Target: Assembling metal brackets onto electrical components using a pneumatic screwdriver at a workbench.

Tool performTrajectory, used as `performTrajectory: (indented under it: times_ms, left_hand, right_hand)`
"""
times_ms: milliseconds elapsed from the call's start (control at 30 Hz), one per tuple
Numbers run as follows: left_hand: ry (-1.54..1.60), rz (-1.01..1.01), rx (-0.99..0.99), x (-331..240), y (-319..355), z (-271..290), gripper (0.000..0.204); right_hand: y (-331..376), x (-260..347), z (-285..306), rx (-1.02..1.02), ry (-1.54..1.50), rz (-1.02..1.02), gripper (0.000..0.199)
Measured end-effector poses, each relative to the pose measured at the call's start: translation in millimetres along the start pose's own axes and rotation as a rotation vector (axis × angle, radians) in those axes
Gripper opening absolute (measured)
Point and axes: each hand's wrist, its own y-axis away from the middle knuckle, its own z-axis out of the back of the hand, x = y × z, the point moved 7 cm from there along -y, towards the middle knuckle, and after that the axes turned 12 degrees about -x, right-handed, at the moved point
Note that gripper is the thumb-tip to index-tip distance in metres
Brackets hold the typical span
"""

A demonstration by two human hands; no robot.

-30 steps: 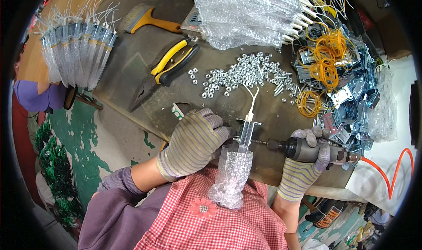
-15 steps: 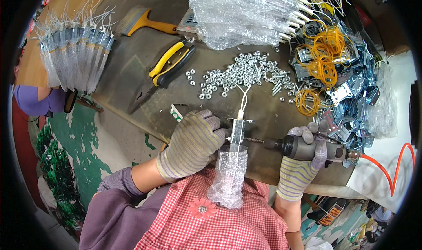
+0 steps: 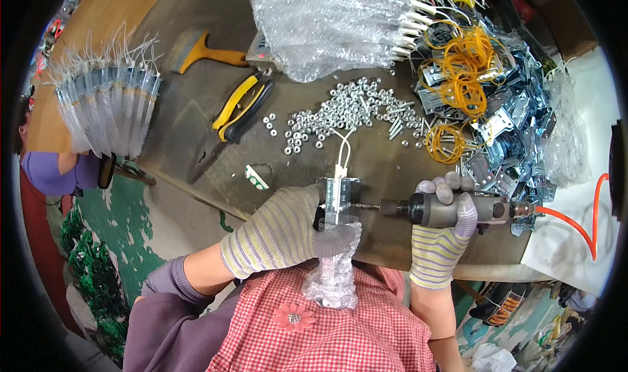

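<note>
My left hand (image 3: 288,231), in a striped knit glove, grips a long part wrapped in bubble wrap (image 3: 335,267) with a metal bracket (image 3: 339,192) and white wires at its top end. It holds the part upright against the table's near edge. My right hand (image 3: 443,231), gloved too, holds a grey pneumatic screwdriver (image 3: 458,210) lying level, its bit touching the bracket from the right. An orange air hose (image 3: 575,225) runs off the tool to the right.
A heap of small nuts and screws (image 3: 347,114) lies just beyond the bracket. Yellow-handled pliers (image 3: 242,104), a brush (image 3: 199,50), bubble-wrapped parts (image 3: 327,19), metal brackets with yellow rubber bands (image 3: 477,91) and a fan of bagged parts (image 3: 108,104) surround it.
The wrapped part and both hands have shifted slightly left and toward me. The screwdriver's bit stays against the bracket.
</note>
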Motion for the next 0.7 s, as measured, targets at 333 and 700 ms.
performTrajectory:
  times_ms: [333, 700]
  left_hand:
    - [-0.038, -0.052, -0.141, -27, 9, 43, 0.038]
    - [-0.288, -0.935, -0.086, -91, 27, 2, 0.027]
  right_hand:
    - [-1, 2, 2, -0.038, 0.034, 0.022, 0.035]
    - [1, 83, 5, -0.112, 0.297, 0.108, 0.062]
